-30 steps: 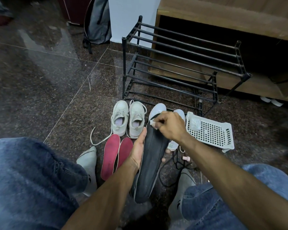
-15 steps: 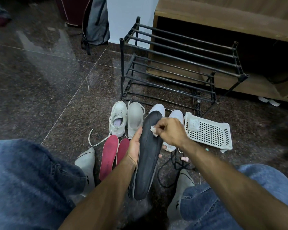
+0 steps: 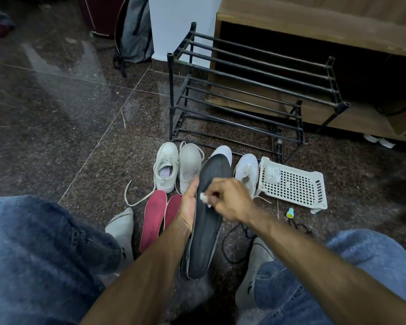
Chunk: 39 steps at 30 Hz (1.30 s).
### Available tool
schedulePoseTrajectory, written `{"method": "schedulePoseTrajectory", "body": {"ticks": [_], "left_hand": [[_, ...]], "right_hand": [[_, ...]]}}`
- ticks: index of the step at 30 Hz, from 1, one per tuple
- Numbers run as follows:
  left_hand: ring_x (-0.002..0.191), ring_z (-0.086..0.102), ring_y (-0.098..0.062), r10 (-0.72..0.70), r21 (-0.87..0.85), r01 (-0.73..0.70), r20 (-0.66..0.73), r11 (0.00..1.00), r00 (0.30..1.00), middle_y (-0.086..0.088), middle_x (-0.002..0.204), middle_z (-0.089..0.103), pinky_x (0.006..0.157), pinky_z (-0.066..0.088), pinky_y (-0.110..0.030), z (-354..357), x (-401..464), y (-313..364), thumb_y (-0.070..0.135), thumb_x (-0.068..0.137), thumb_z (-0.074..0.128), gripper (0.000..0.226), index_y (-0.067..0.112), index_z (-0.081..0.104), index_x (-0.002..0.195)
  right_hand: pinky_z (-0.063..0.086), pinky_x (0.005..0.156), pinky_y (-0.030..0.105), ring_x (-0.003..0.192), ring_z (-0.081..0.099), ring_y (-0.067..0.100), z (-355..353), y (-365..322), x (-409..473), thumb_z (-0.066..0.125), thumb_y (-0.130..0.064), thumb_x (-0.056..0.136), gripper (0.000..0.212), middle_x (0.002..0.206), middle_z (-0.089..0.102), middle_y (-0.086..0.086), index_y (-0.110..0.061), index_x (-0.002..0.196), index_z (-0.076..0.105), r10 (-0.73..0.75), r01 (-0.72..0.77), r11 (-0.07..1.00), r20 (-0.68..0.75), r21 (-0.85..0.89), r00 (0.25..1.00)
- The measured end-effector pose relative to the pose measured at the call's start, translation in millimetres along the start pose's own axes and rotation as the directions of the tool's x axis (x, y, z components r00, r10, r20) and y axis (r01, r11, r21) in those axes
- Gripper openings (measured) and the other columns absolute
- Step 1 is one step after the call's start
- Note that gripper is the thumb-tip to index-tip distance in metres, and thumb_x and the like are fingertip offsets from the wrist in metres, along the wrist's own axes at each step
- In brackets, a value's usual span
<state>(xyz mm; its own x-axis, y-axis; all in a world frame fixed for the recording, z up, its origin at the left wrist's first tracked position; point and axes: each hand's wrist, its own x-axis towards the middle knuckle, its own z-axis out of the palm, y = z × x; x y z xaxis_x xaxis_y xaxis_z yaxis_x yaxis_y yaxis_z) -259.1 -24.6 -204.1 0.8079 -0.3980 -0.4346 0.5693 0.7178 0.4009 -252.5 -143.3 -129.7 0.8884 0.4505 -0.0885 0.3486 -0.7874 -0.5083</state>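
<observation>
Right hand (image 3: 230,199) slid down black insole (image 3: 206,242), pinching white wad (image 3: 203,197); left hand (image 3: 188,205) grips insole's left edge

Four white shoes (image 3: 165,167), probably three insoles (image 3: 154,214)

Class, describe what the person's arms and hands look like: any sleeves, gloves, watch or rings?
The left hand and right hand are bare: no gloves, and no rings or watch show. The left forearm and right forearm are uncovered to the frame's edge, no sleeve in view.
</observation>
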Motion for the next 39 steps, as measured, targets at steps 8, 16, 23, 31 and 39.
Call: {"method": "schedulePoseTrajectory", "body": {"ticks": [8,16,23,31,39], "left_hand": [[0.08,0.065,-0.037,-0.096,0.086,0.085,0.135,0.993,0.986,-0.027,0.103,0.062,0.064,0.055,-0.042,-0.6,-2.7,-3.7,0.073,0.083,0.045,0.082,0.005,0.055,0.129],[0.085,0.068,-0.03,0.029,0.072,-0.026,-0.033,0.997,0.999,-0.022,0.091,0.07,0.08,0.054,-0.04,-2.7,0.8,-1.4,0.059,0.087,0.044,0.067,0.0,0.072,0.105],[0.072,0.069,-0.028,-0.173,0.217,0.148,0.101,0.965,0.98,-0.018,0.096,0.072,0.057,0.054,-0.034,3.9,-3.5,-0.3,0.073,0.084,0.029,0.083,0.007,0.074,0.106],[0.082,0.067,-0.035,-0.115,0.135,0.105,0.063,0.985,0.991,-0.025,0.102,0.068,0.066,0.055,-0.04,8.5,-5.8,-0.2,0.072,0.086,0.037,0.077,0.008,0.07,0.115],[0.073,0.069,-0.035,-0.006,0.054,0.007,-0.026,0.999,1.0,-0.025,0.095,0.068,0.057,0.059,-0.042,20.9,-7.2,-2.8,0.057,0.095,0.032,0.069,0.0,0.065,0.114]], "right_hand": [[0.05,0.076,0.034,0.088,0.06,0.017,-11.2,17.6,30.6,0.063,-0.023,0.088,0.007,0.095,0.065,-0.01,-0.027,0.087,0.07,0.194,-0.218,0.969,-0.185,-0.117,0.963],[0.047,0.067,0.029,0.075,0.059,0.013,0.8,-4.7,4.6,0.07,-0.02,0.085,0.005,0.083,0.063,-0.011,-0.02,0.08,0.071,-0.013,0.013,0.999,-0.008,0.029,1.0],[0.046,0.074,0.031,0.094,0.062,0.025,-29.1,23.3,48.0,0.064,-0.026,0.088,0.005,0.098,0.068,-0.005,-0.025,0.086,0.069,0.223,-0.258,0.962,-0.292,-0.09,0.93],[0.051,0.068,0.035,0.071,0.059,0.011,-17.4,21.1,21.3,0.074,-0.027,0.082,0.013,0.078,0.063,-0.014,-0.027,0.072,0.067,0.127,-0.091,0.975,-0.17,0.202,0.977],[0.048,0.067,0.031,0.074,0.057,0.015,-9.2,6.1,26.0,0.068,-0.022,0.084,0.007,0.077,0.06,-0.012,-0.023,0.077,0.068,0.162,-0.151,0.986,-0.238,0.066,0.958]]}}
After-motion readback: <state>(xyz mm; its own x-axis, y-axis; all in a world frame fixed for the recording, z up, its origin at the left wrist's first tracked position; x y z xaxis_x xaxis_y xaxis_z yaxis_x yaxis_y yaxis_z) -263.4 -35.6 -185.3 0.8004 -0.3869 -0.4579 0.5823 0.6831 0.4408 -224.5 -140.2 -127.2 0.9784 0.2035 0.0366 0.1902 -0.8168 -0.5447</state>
